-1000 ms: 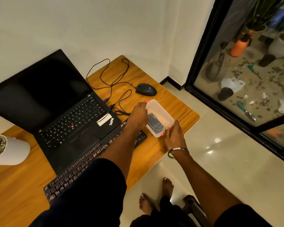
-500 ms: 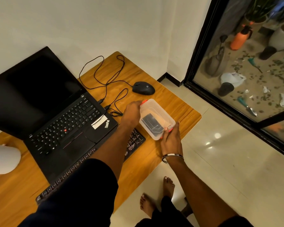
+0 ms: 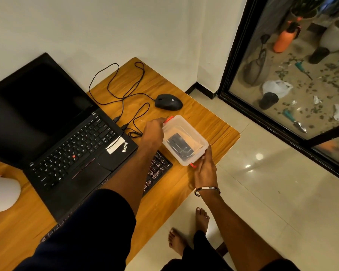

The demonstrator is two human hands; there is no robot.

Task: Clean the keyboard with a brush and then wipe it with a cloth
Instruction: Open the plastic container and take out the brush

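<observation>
At the right end of a wooden table (image 3: 213, 124), the person's left hand (image 3: 154, 132) grips the far-left end of a clear plastic box (image 3: 184, 139) by an orange latch (image 3: 168, 119), while the right hand (image 3: 205, 167) holds the near end at about five o'clock, fingers curled on the rim beside the second orange latch (image 3: 193, 164). A dark item lies inside under the lid; whether it is the brush or the cloth cannot be told. The step appears to be opening the box, and it would go best with both latches released evenly and the box kept flat on the table. The black keyboard (image 3: 157, 169), the thing to be cleaned, lies at seven o'clock from the box, mostly hidden beneath the left forearm, in front of an open laptop (image 3: 67, 145). A mouse (image 3: 168, 102) sits at eleven o'clock, its cable (image 3: 114, 83) looping near the left hand. The table's edge runs close by at three o'clock, leaving little room there; open wood lies toward twelve.
</observation>
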